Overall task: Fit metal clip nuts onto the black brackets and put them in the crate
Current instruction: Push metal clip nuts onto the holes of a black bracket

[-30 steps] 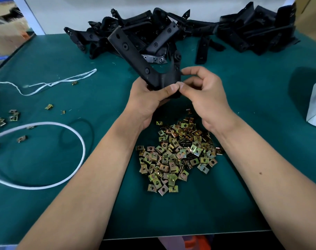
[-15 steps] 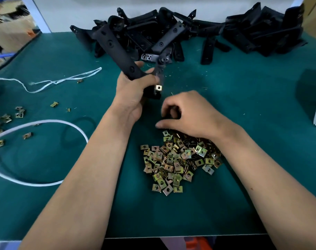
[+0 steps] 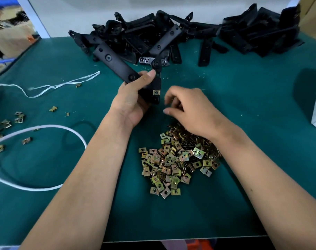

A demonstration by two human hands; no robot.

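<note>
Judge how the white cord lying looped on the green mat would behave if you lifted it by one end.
The white cord would probably hang limp, since it lies in a loose curve on the green mat. It looks thin and likely light. It would probably drag or snag the stray clip nuts lying near it rather than slide clear.

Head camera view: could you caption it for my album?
Left hand grips a black metal bracket with one clip nut fitted; right hand hovers over brass-coloured nut pile.

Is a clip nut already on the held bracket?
Yes. One clip nut sits on the bracket near its lower end.
</note>
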